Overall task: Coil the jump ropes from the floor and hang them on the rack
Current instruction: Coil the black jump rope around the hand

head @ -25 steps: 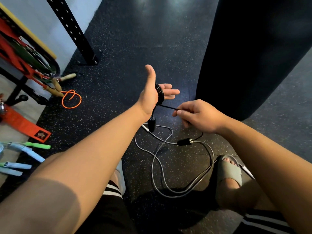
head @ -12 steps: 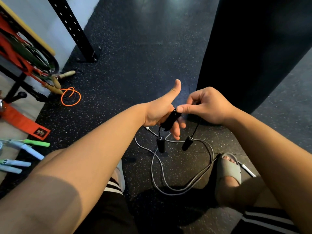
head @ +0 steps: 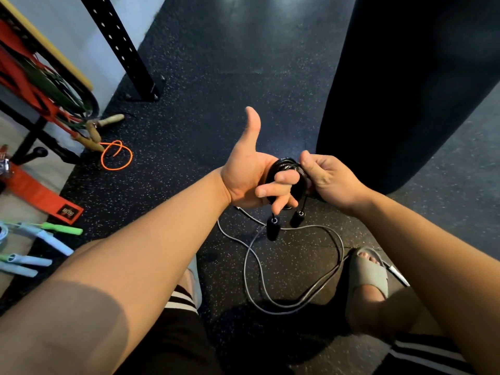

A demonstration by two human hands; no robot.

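A black jump rope (head: 287, 169) is wound in a tight coil around the fingers of my left hand (head: 250, 177), whose thumb sticks up. Its two black handles (head: 273, 228) dangle just below the coil. My right hand (head: 324, 180) pinches the coil from the right side. A grey jump rope (head: 254, 269) lies in loose loops on the dark speckled floor under my hands. An orange rope with wooden handles (head: 116, 155) lies on the floor at the left. The rack (head: 40, 85) stands at the far left with red and green bands hanging on it.
A black perforated upright post (head: 121, 47) stands at the back left. A large black punching bag (head: 405, 85) fills the right side. Blue and green rope handles (head: 40, 236) and a red strap (head: 40, 196) lie at the left edge. My sandalled foot (head: 368, 277) rests beside the grey rope.
The last of the black rope has been wound onto my left hand; both handles rose off the floor. My right hand moved from pulling the rope to pinching the coil.
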